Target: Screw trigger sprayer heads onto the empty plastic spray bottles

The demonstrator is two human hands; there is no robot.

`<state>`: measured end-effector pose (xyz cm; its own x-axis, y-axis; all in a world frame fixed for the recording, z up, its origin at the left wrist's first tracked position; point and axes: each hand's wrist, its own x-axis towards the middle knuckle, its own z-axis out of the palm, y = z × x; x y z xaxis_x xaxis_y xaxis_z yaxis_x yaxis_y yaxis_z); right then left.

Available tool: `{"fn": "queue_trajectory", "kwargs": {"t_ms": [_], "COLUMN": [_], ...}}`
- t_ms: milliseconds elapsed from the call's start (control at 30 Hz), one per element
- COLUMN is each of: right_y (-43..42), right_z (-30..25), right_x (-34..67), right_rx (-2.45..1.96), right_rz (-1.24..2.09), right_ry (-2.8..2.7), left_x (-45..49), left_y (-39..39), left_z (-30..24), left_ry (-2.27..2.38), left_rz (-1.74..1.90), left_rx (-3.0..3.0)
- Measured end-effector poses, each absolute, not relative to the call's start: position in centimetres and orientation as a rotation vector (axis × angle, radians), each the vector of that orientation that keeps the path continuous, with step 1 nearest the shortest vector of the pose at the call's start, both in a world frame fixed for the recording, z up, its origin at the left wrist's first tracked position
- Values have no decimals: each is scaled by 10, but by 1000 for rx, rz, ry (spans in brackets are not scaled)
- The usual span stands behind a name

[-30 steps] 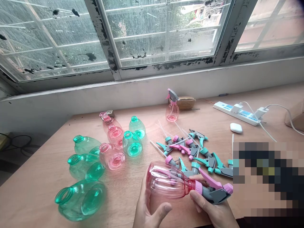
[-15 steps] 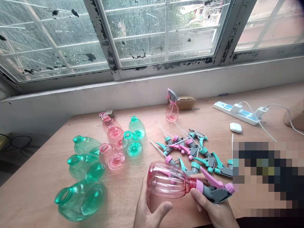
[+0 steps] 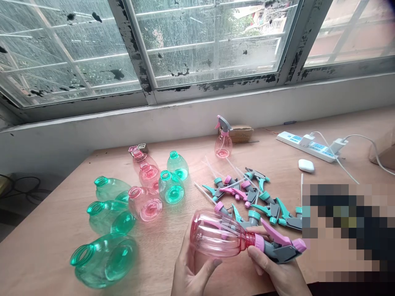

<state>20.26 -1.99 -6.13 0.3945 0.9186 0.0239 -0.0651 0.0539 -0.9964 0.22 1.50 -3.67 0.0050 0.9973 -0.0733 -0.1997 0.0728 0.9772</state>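
Note:
A clear pink bottle [image 3: 216, 234] lies sideways in the air near the table's front edge, its neck to the right. My left hand [image 3: 193, 271] is wrapped around its base end, with the thumb below the body. At the neck sits a pink and grey trigger spray head [image 3: 282, 248], its tube running inside the bottle. The fingers of my right hand [image 3: 277, 271] pinch the pink collar from below and behind. Behind the bottle lies a pile of loose trigger spray heads [image 3: 237, 191], pink, teal and grey, with white tubes.
Several green bottles [image 3: 105, 261] and pink bottles [image 3: 145, 203] without heads are at the left. A pink spray bottle [image 3: 223, 144] with its head on stands at the back by a cardboard box [image 3: 242, 133]. Rightward are a power strip [image 3: 308, 146] and a white case [image 3: 306, 165].
My left thumb has shifted slightly up and left, closer to the bottle's underside. The bottle and spray head have barely moved.

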Motion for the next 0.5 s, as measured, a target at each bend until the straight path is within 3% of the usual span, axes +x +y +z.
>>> {"fn": "queue_trajectory", "kwargs": {"t_ms": [500], "right_y": [-22], "right_z": [-65], "right_x": [204], "right_rx": [-1196], "right_rz": [1093], "right_ry": [-762], "left_x": [-1], "left_y": [12], "left_z": [-39], "left_ry": [978], "left_rz": [1192], "left_rx": [1018]}}
